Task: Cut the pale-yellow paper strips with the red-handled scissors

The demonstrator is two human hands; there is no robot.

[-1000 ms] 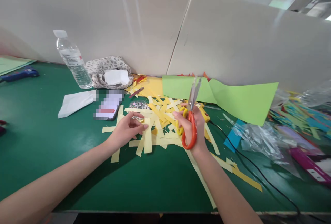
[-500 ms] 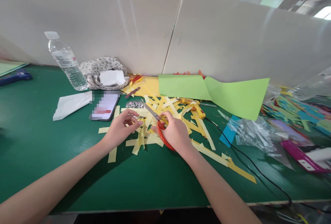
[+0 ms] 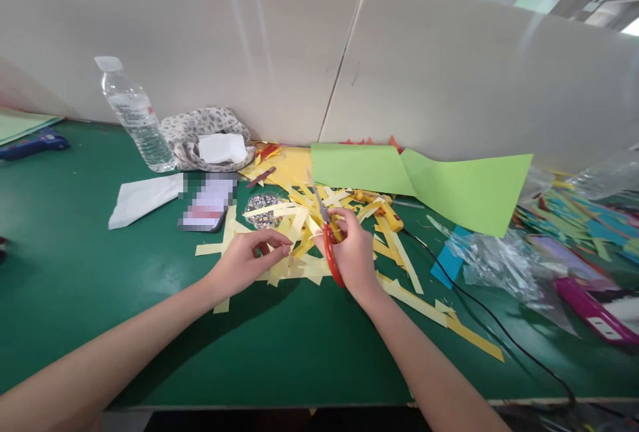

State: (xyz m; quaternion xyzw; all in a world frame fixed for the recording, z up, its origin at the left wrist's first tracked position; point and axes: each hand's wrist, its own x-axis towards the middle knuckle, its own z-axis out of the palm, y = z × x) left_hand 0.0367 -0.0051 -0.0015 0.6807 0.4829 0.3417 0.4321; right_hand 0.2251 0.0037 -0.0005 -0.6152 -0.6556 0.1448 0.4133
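My right hand [image 3: 355, 252] is closed round a pair of scissors [image 3: 329, 245] with red handles, its slim metal blades pointing up and away from me. Thumb and forefinger of my left hand [image 3: 252, 257] are pinched close together; whatever lies between the tips is too small to make out. Both hands hover over a heap of pale yellow paper strips [image 3: 299, 219], crossing one another in many directions. Just beyond my left hand lies a round clear dish of small speckled beads or sequins [image 3: 263, 211], partly covered by a strip.
A phone [image 3: 210, 202], white tissue [image 3: 144, 200], water bottle [image 3: 140, 122] and patterned pouch [image 3: 174, 139] stand at back left. Green paper [image 3: 464, 186] leans by the partition. To the right are a yellow glue gun [image 3: 392, 216] with black cord, plastic bags [image 3: 499, 262] and a magenta power strip [image 3: 594, 312].
Both hands have shifted slightly right. The scissors have turned to point more steeply away from me, and more of the beaded dish shows. The view has swung a little left.
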